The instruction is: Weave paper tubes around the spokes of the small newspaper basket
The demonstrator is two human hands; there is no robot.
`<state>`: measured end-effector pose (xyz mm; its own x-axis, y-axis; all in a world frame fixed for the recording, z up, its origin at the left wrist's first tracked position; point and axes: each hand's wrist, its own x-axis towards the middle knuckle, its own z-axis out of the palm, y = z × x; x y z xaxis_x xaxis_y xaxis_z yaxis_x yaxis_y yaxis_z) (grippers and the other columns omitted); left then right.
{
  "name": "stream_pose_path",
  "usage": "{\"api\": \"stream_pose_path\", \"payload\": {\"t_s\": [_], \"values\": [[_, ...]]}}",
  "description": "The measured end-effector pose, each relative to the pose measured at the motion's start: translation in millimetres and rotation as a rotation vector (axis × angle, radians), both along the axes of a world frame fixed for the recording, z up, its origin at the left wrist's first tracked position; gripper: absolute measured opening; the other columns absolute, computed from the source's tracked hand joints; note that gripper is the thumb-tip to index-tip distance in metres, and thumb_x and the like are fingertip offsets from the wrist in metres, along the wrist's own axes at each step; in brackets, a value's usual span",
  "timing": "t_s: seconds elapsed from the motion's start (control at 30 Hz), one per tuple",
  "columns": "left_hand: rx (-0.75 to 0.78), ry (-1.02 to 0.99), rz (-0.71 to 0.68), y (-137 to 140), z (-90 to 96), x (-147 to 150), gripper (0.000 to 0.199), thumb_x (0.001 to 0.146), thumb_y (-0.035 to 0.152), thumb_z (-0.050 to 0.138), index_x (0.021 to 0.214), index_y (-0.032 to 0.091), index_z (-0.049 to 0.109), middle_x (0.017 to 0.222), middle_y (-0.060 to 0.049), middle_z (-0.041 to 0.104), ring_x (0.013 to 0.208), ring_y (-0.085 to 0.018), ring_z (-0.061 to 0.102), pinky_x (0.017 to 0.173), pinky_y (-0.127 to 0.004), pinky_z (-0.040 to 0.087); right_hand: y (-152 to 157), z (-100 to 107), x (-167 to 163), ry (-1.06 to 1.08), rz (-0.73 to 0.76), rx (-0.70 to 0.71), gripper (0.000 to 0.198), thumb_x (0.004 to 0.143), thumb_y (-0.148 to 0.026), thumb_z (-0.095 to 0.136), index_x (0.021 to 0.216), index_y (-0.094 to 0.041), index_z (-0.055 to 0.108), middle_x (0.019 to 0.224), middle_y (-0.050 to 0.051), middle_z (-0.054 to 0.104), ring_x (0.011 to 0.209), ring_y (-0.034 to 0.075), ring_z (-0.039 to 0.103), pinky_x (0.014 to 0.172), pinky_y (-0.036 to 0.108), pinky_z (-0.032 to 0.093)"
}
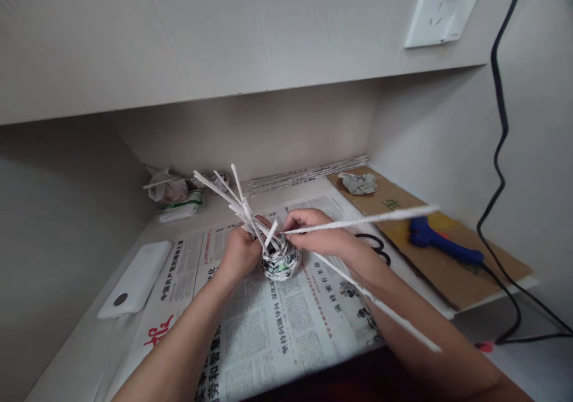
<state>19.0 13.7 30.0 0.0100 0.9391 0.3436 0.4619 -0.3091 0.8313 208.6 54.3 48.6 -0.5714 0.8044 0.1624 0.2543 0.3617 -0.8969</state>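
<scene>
A small round basket woven from rolled paper strips [283, 265] is tilted between my hands, just above a spread newspaper [264, 342]. My left hand [244, 248] is closed on its left side, where several upright paper sticks [237, 202] fan up and to the left. At the rim's right side, my right hand [308, 229] is closed with its fingers on a long white paper strip [367, 220] that reaches out to the right. Another long strip [380, 306] slants down over my right forearm. My fingertips are partly hidden behind the weaving.
A blue glue gun [443, 247] and crumpled paper [358, 183] lie on cardboard [474, 277] at right. Scissors handles [376, 247] show beside my right arm. Rolled paper sticks [308, 175] lie along the back. A white power bank [136, 280] and a plastic bag [168, 190] are at left.
</scene>
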Motion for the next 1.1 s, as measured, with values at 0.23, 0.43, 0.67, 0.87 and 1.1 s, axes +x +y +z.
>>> {"api": "stream_pose_path", "payload": {"t_s": [0.23,0.43,0.67,0.87,1.1], "values": [[0.015,-0.036,-0.059,-1.2,3.9,0.9,0.005,0.079,0.021,0.062,0.076,0.018,0.066,0.076,-0.003,0.07,0.069,-0.015,0.062,0.068,-0.026,0.049,-4.3,9.8,3.0,-0.052,0.032,0.056,0.01,0.078,-0.016,0.06,0.084,-0.019,0.067,0.077,0.0,0.07,0.07,0.013,0.062,0.061,0.022,0.045],[0.014,-0.062,-0.082,-0.7,4.0,-0.7,0.003,0.077,0.019,0.063,0.076,0.018,0.066,0.074,-0.002,0.069,0.068,-0.015,0.061,0.066,-0.026,0.049,-4.4,9.5,2.3,-0.093,0.018,0.059,0.008,0.078,-0.017,0.061,0.081,-0.019,0.069,0.074,0.0,0.069,0.068,0.013,0.062,0.058,0.022,0.043],[-0.038,-0.112,-0.059,-1.4,3.1,1.1,0.007,0.071,0.017,0.065,0.077,0.016,0.069,0.071,-0.003,0.071,0.066,-0.017,0.065,0.064,-0.026,0.051,-4.7,7.7,2.3,-0.09,0.017,0.082,0.008,0.076,-0.016,0.062,0.08,-0.019,0.068,0.076,0.0,0.07,0.07,0.013,0.062,0.06,0.022,0.042],[-0.001,-0.081,0.019,-4.8,10.9,5.6,0.004,0.064,0.014,0.064,0.065,0.015,0.068,0.062,-0.002,0.069,0.059,-0.015,0.062,0.057,-0.023,0.047,-8.5,13.1,3.1,-0.101,0.059,0.121,0.007,0.079,-0.02,0.062,0.083,-0.018,0.068,0.076,0.001,0.069,0.068,0.013,0.061,0.059,0.022,0.042],[0.011,-0.027,0.03,-4.4,7.5,4.3,0.015,0.062,0.01,0.062,0.071,0.015,0.072,0.068,-0.004,0.072,0.063,-0.017,0.064,0.061,-0.025,0.049,-7.0,13.7,5.8,-0.116,0.109,0.221,0.006,0.08,-0.017,0.061,0.079,-0.018,0.067,0.076,0.0,0.068,0.069,0.012,0.06,0.06,0.022,0.041]]}}
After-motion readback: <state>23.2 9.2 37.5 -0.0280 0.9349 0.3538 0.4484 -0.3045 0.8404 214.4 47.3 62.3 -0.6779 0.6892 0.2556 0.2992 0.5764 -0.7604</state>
